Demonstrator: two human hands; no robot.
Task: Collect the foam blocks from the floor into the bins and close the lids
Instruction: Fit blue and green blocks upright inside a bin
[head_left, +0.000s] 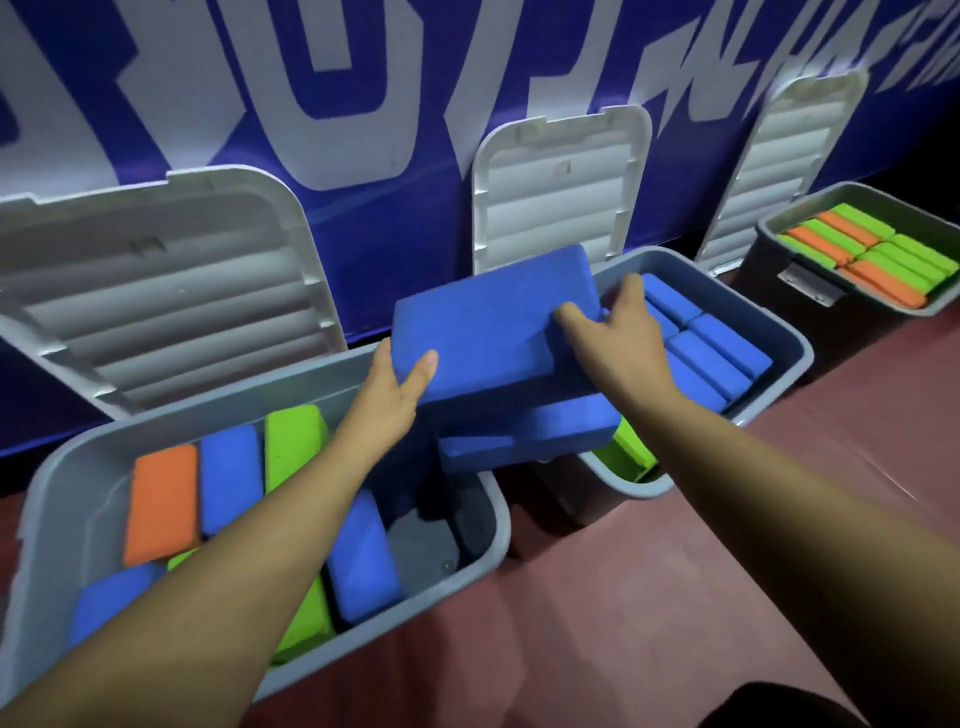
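both forearms (234, 571) reach in from the bottom edge. between them the left hand (400, 387) and right hand (621, 345) carry two stacked blue blocks (488, 332) in the air, over the near-left corner of the middle bin (795, 348). the left thumb curls over the top block's corner, its fingers hidden beneath. the right thumb presses the top face while the fingers wrap the far edge. gripping from both ends likely keeps the soft stack squeezed together, so the lower block cannot slip out.

the middle bin holds rows of blue blocks on edge, plus a green block (631, 451) at its near end. the stack looks bound for this bin, though i cannot tell how much room is left. left of the middle bin, the near bin (496, 525) holds orange, blue and green blocks, with a bare patch of its bottom at the right end. right of and beyond the middle bin, the far bin (769, 283) is packed with green and orange blocks. all three lids (561, 187) stand open against the wall (389, 130), so closing is not yet done.
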